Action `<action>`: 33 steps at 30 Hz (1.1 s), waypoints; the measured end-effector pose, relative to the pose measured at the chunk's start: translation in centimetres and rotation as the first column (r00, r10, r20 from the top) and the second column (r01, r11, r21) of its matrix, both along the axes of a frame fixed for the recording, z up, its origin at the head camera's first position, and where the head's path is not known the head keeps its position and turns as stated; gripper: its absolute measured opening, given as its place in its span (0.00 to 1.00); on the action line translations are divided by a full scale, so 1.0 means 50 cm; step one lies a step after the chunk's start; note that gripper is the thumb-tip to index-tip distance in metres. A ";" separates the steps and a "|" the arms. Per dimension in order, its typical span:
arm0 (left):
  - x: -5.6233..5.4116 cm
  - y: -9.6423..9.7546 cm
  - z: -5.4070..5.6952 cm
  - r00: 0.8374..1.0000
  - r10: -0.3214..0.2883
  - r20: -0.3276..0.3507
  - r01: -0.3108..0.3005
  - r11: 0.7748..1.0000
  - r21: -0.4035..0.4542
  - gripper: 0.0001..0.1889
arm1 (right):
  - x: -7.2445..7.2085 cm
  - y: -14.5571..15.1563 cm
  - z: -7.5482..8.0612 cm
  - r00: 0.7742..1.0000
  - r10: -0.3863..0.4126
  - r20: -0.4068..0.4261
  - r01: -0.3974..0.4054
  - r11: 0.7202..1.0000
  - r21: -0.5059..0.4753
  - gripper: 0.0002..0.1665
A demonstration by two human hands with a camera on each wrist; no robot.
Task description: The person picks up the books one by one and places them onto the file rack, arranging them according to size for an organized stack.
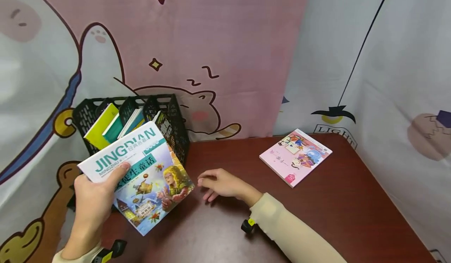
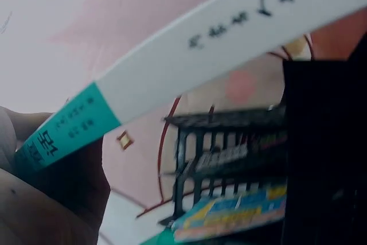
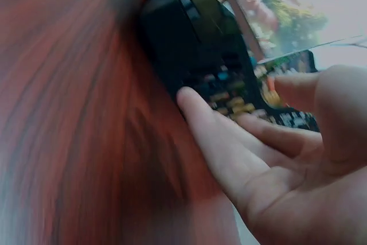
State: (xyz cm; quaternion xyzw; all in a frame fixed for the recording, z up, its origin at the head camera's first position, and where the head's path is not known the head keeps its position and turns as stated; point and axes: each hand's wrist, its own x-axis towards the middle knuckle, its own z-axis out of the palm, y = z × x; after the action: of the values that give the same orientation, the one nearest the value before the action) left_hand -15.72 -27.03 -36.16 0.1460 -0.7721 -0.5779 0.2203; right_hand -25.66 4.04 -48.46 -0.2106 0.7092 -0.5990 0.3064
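Note:
A children's storybook (image 1: 151, 184) with a blue illustrated cover is held up by my left hand (image 1: 95, 196), thumb across the front and the fingers behind it hidden. Its white and teal spine (image 2: 229, 38) runs across the left wrist view. Just right of the book's lower corner is my right hand (image 1: 225, 182), fingers loosely bent and holding nothing. Behind the book stands a black plastic book rack (image 1: 177, 130) with several books, among them a yellow-green one (image 1: 102, 128), tilted in its compartments.
A pink book (image 1: 296, 157) lies flat toward the back right of the dark red-brown table (image 1: 338, 216). A cartoon-printed cloth (image 1: 225, 40) hangs behind the table and along its right side.

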 end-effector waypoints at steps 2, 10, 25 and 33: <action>0.011 -0.019 0.008 0.999 0.050 0.001 -0.050 0.998 0.047 0.25 | 0.001 -0.027 0.004 1.000 -0.019 0.005 0.019 1.000 -0.001 0.31; 0.049 -0.085 0.029 0.967 0.249 -0.051 -0.234 0.951 0.203 0.24 | 0.026 -0.132 0.008 0.996 -0.083 -0.013 0.083 0.996 0.040 0.44; 0.095 -0.176 0.062 0.885 0.399 -0.240 -0.375 0.916 0.143 0.33 | 0.044 -0.183 0.000 0.994 -0.106 -0.037 0.109 0.990 0.091 0.49; 0.091 -0.235 0.088 0.857 0.512 -0.060 -0.514 0.857 -0.029 0.25 | 0.049 -0.198 0.002 0.985 -0.152 -0.086 0.163 0.976 0.145 0.46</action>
State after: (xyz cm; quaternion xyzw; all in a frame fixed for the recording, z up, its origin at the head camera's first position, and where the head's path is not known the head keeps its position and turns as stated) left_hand -11.15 -38.77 -31.77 0.3268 -0.7120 -0.4850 0.3885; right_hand -23.18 -5.84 -48.38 -0.1517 0.7781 -0.5575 0.2465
